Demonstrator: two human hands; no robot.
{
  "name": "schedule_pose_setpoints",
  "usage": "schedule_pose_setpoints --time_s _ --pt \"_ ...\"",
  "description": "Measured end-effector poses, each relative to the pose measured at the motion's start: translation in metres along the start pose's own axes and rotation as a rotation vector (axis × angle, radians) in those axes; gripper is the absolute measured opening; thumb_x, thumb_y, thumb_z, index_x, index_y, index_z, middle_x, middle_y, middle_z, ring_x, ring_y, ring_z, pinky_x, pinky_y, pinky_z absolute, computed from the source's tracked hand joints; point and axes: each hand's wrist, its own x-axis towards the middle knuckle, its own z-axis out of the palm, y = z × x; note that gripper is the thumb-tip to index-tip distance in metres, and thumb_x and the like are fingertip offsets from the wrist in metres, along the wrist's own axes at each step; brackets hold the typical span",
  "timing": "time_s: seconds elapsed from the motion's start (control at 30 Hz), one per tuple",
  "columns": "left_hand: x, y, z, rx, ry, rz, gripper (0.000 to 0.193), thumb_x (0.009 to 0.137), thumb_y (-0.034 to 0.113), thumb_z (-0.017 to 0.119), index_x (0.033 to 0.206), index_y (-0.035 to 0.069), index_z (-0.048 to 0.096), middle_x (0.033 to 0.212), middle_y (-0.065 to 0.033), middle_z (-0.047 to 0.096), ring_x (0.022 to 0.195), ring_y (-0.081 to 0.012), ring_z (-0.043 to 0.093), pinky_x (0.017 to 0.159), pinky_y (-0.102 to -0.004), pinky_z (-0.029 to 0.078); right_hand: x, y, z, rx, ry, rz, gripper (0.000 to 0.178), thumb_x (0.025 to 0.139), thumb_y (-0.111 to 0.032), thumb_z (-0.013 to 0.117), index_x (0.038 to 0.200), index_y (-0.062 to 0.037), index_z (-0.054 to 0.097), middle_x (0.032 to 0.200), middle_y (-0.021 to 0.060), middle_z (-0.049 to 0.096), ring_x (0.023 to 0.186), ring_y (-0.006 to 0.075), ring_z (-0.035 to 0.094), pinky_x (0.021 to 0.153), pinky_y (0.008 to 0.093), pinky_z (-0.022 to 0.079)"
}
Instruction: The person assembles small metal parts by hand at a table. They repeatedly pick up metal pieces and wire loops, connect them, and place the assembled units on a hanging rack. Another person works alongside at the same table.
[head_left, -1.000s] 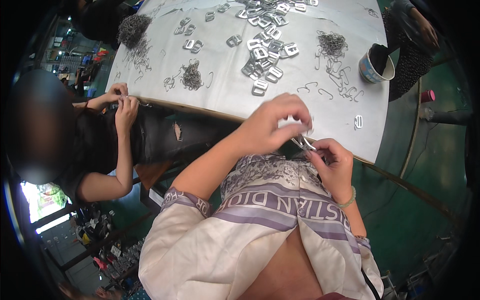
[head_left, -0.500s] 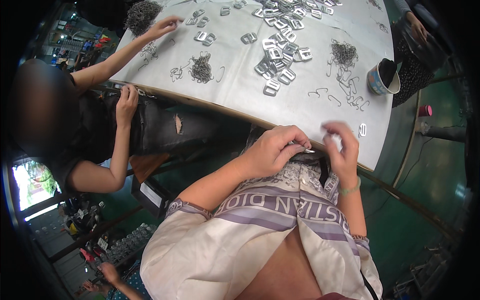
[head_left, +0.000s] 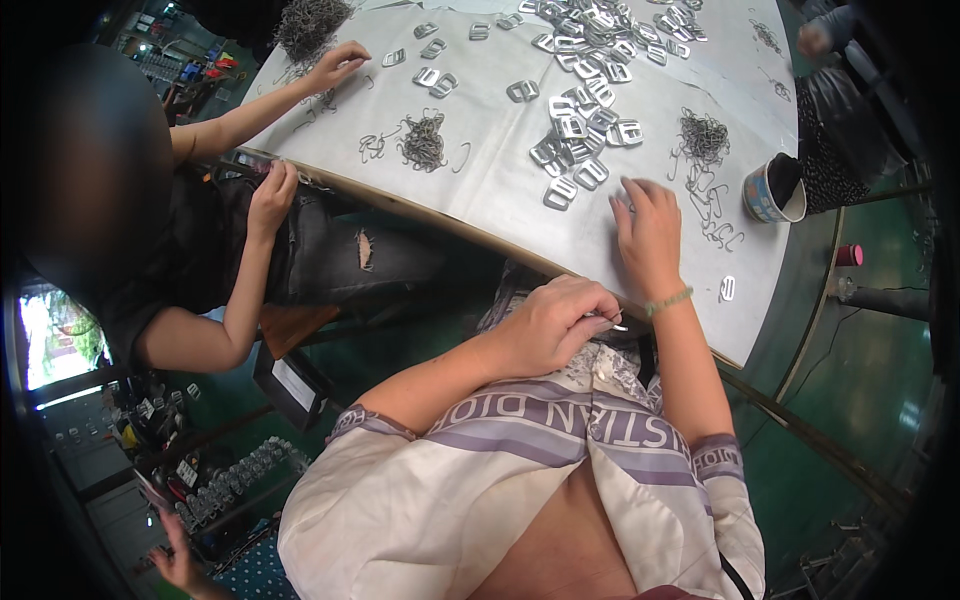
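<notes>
White cloth covers the table (head_left: 500, 190); our right hand (head_left: 648, 232) lies fingers-spread on it, metal buckles (head_left: 580, 140) just at eleven o'clock. At its seven o'clock, our left hand (head_left: 555, 322) pinches a small metal piece (head_left: 616, 325)

Bright even light, dark fisheye rim

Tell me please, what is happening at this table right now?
A person sits at a table covered with a pale sheet. The left hand is closed on a small metal piece near the lap. The right hand reaches onto the sheet beside a heap of metal buckles, near a clump of wire hooks. A co-worker on the left has one hand at a second wire pile. A cup stands near the table's edge.
</notes>
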Motion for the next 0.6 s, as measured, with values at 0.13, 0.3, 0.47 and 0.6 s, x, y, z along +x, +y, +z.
schedule_pose_setpoints --time_s 0.13,0.3,0.47,0.6 --pt "0.003 0.000 0.002 0.001 0.007 0.021 0.008 0.084 0.000 0.059 0.092 0.004 0.060 0.091 -0.0088 0.066 0.086 -0.0252 0.063 0.082 -0.0354 0.045 0.044 0.003 0.021 -0.075 -0.081 0.040 0.032 0.078 -0.018 0.071 0.106 -0.0024 0.065 0.100 0.0152 0.059 0.092 0.0314 0.054 0.082 0.0420 0.044" --pt "0.003 0.002 0.001 0.000 0.050 -0.010 0.008 0.084 0.000 0.059 0.092 0.003 0.060 0.090 -0.0099 0.066 0.085 -0.0259 0.063 0.080 -0.0346 0.046 0.053 0.017 0.022 0.208 -0.134 0.138 0.023 0.075 -0.007 0.073 0.094 -0.0002 0.063 0.086 0.0113 0.063 0.079 0.0235 0.061 0.068 0.0335 0.049" --pt "0.003 -0.002 0.005 0.016 0.139 -0.101 0.008 0.084 0.001 0.058 0.092 0.001 0.059 0.089 -0.0114 0.066 0.081 -0.0256 0.064 0.072 -0.0333 0.048 0.019 -0.003 -0.036 0.985 -0.264 0.474 0.014 0.079 -0.003 0.070 0.089 0.0019 0.062 0.075 0.0051 0.064 0.064 0.0112 0.058 0.061 0.0242 0.048" --pt "0.006 -0.003 0.007 0.018 0.230 -0.128 0.008 0.084 0.002 0.059 0.092 0.000 0.058 0.085 -0.0126 0.065 0.079 -0.0262 0.063 0.068 -0.0343 0.048 -0.025 -0.030 -0.069 1.100 -0.191 0.494 0.013 0.080 -0.001 0.069 0.091 0.0031 0.062 0.080 0.0051 0.065 0.068 0.0085 0.058 0.061 0.0211 0.047"
